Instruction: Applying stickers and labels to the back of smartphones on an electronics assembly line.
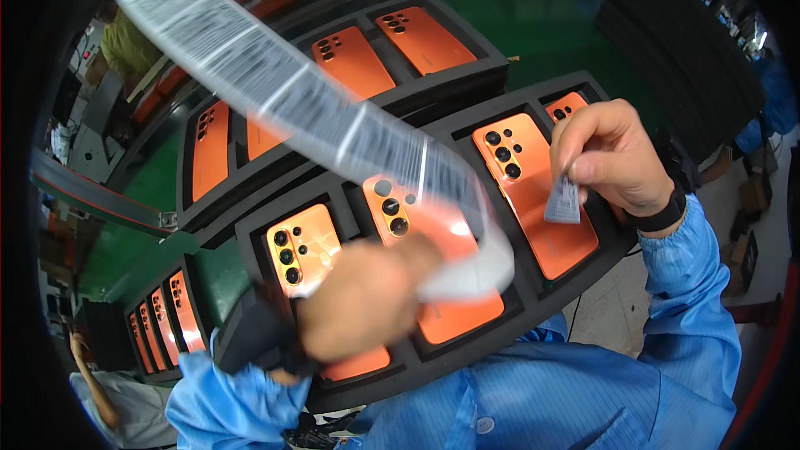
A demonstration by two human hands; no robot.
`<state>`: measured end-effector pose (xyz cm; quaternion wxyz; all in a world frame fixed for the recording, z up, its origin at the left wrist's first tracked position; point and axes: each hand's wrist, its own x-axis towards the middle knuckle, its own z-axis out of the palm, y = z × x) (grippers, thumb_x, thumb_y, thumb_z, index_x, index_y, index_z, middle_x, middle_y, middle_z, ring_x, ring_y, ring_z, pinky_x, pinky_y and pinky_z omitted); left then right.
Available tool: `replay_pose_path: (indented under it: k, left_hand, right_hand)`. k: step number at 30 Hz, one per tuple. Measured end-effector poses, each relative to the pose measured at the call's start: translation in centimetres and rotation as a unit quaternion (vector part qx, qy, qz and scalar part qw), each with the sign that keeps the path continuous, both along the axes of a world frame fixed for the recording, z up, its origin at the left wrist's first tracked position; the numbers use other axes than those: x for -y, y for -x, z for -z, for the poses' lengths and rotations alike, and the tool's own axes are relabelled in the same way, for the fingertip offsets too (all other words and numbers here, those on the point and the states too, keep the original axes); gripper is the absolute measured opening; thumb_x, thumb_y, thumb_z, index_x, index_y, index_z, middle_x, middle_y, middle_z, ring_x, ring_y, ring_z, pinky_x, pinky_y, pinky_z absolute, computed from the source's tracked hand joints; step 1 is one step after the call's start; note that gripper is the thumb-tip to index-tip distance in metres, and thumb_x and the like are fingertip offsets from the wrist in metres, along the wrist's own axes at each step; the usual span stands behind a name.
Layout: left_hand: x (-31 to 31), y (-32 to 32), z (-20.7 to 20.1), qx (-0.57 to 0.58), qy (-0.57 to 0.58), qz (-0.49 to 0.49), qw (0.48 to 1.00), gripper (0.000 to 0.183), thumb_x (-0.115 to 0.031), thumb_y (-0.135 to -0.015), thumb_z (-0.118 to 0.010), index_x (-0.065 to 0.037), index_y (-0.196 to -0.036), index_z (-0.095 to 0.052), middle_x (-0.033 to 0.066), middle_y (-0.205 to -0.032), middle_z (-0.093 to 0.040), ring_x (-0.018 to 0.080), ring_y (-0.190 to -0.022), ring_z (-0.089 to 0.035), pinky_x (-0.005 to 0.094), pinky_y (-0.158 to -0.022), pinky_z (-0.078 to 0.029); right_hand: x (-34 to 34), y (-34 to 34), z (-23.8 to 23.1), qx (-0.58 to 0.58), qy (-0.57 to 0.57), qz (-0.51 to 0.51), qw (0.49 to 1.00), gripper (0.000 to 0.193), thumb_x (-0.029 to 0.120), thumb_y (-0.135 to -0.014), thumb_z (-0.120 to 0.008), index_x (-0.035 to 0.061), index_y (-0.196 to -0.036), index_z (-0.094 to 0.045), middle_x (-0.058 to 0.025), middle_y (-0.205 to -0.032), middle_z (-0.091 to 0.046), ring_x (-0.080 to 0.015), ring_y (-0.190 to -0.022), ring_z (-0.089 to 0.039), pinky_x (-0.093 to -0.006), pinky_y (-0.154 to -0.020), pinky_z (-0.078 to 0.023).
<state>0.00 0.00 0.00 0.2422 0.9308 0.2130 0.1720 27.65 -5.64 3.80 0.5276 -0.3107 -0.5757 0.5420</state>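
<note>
Right, nearest to you are your blue, striped sleeves (687,283), each ending in a black wristband (658,215). Your left hand (367,292), blurred, is curled closed on the near, looped end of a long strip of white, grey-printed labels (308,108), and it covers part of the leftmost smooth orange phone (304,237) under it. Your right hand (604,154) pinches a small, wedge-shaped, grey printed label (563,202) between thumb and fingers, with its lower edge hanging over the third orange phone (533,200). Below both hands lies a black, foam-like tray (525,317) with four compartments, each holding a phone with its camera side up. The second orange phone (458,325) is partly hidden by the strip, and the fourth orange phone (567,104) by your right hand. The strip slants from your left hand up across the tray and out past the upper left. To your left, a smaller-looking black tray (195,283) carries more orange phones. Farther off, a second black tray (487,75) shows four more phones, and beyond it stretches the glossy green counter (542,29), with a tall dark stack (683,50) at the far right.
</note>
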Motion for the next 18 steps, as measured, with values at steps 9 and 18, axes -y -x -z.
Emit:
replay_pose_path:
  k: [9, 18]
  left_hand:
    - [-4.1, -1.0, -1.7, 0.299, 0.447, -0.252, 0.804, 0.008, -0.008, -0.083, -0.053, 0.0, -0.081, -0.055, 0.007, -0.071, -0.055, 0.0093, -0.046, -0.046, 0.0245, -0.047, -0.043]
    - [-4.4, -0.2, -1.7, 0.363, 0.504, -0.231, 0.749, 0.006, -0.007, -0.082, -0.053, -0.001, -0.085, -0.053, 0.007, -0.071, -0.052, 0.0083, -0.046, -0.043, 0.0233, -0.047, -0.041]
  right_hand:
    - [-0.4, 6.0, 1.5, 0.269, 0.01, -0.14, 0.953, 0.013, 0.01, -0.08, -0.066, -0.0007, -0.086, -0.064, -0.0017, -0.071, -0.062, -0.0043, -0.06, -0.054, -0.0185, -0.052, -0.042]
    - [-1.2, 7.6, 4.5, 0.29, -0.086, -0.063, 0.951, 0.014, 0.008, -0.078, -0.063, -0.0011, -0.071, -0.055, -0.0092, -0.054, -0.055, -0.0172, -0.05, -0.056, -0.0278, -0.05, -0.042]
